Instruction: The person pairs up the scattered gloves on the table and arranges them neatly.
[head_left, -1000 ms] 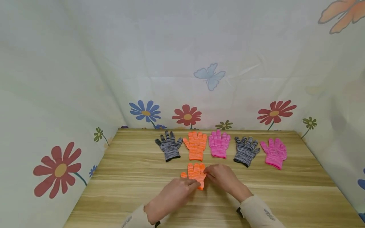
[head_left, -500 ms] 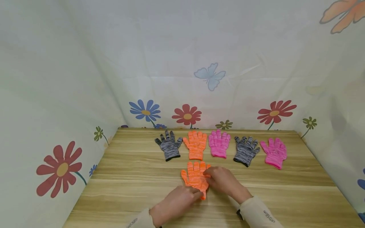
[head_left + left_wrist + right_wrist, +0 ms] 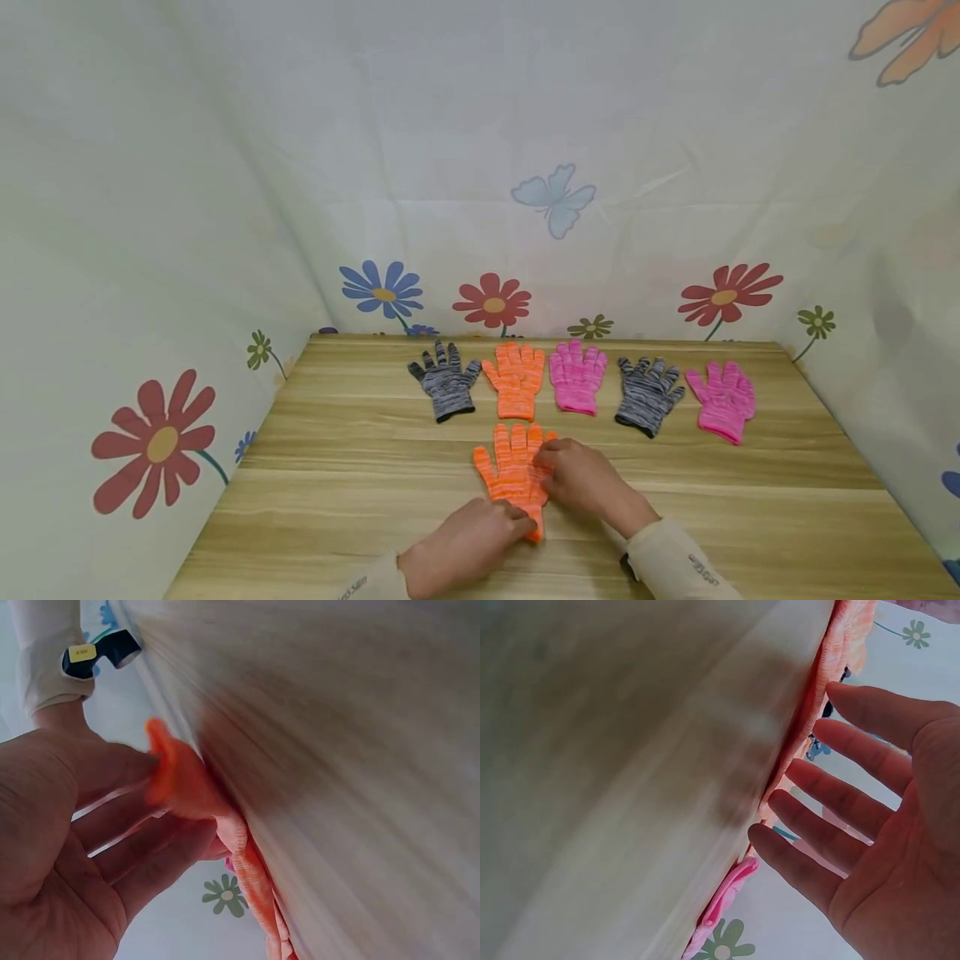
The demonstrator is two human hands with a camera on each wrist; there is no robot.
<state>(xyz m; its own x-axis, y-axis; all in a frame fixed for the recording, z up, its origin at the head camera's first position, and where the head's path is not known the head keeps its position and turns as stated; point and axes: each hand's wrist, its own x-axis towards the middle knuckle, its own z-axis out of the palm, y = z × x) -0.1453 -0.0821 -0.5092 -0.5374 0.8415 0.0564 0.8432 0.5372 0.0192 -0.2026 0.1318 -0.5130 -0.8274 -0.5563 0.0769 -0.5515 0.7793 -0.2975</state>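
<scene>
An orange knit glove [image 3: 513, 471] lies on the table in front of me, its fingers pointing away and spread. My left hand [image 3: 474, 537] pinches its cuff between thumb and fingers; the left wrist view shows the cuff [image 3: 184, 780] lifted a little off the wood. On the glove's right side rest the fingertips of my right hand [image 3: 585, 477], which hide part of its little finger. The right wrist view has that hand's fingers [image 3: 840, 799] fairly straight and apart, touching the glove's edge.
Behind lies a row of gloves: a grey one [image 3: 447, 387], an orange one [image 3: 516, 383], a pink one [image 3: 577, 379], another grey one [image 3: 648, 398] and another pink one [image 3: 723, 404]. Flower-printed cloth [image 3: 420, 167] stands around the wooden table [image 3: 337, 467].
The near orange glove's cuff has been drawn toward me by my left hand, and its thumb and palm now lie unfolded. My right hand stays at its right side. The row has not moved.
</scene>
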